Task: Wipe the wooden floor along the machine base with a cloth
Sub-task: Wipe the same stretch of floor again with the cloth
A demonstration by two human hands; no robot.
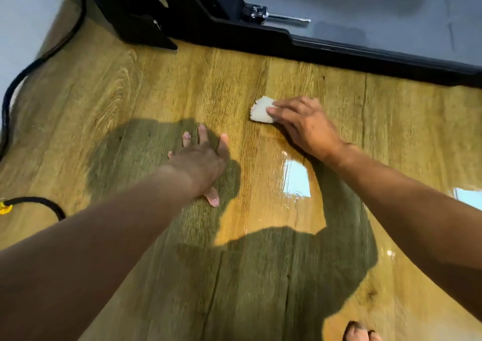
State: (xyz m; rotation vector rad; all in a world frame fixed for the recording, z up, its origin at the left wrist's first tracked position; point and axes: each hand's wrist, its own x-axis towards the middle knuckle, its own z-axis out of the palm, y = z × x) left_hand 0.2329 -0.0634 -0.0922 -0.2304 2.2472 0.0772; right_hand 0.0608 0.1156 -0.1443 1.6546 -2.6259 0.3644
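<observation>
The right hand (305, 126) lies over the near right part of a small pale cloth (260, 109). Its fingers are laid nearly flat and press the cloth onto the wooden floor (130, 92) rather than clenching round it. The cloth's far left corner shows beyond the fingertips. The cloth sits near the machine base (365, 53) but apart from it, with a strip of bare boards between them.

The base's black lower edge runs from the far middle down toward the right edge of the view, so the strip narrows toward the right. At the far left end a black bracket foot (156, 38) juts out onto the boards. A metal rod (284, 18) lies on the grey surface behind the edge.

The left hand (200, 163) is released, palm down on the floor, fingers spread and thumb pointing toward the near side. It rests left of and nearer than the cloth, inside a dark shadow (125, 158).

Left of both hands the boards run open as far as a black cable (7, 100) that curves along the left edge. A second cable with a yellow tag (4, 207) enters at the near left. A bright reflection (297, 181) shines on the floor between the forearms. Toes (360, 333) show at the near edge.
</observation>
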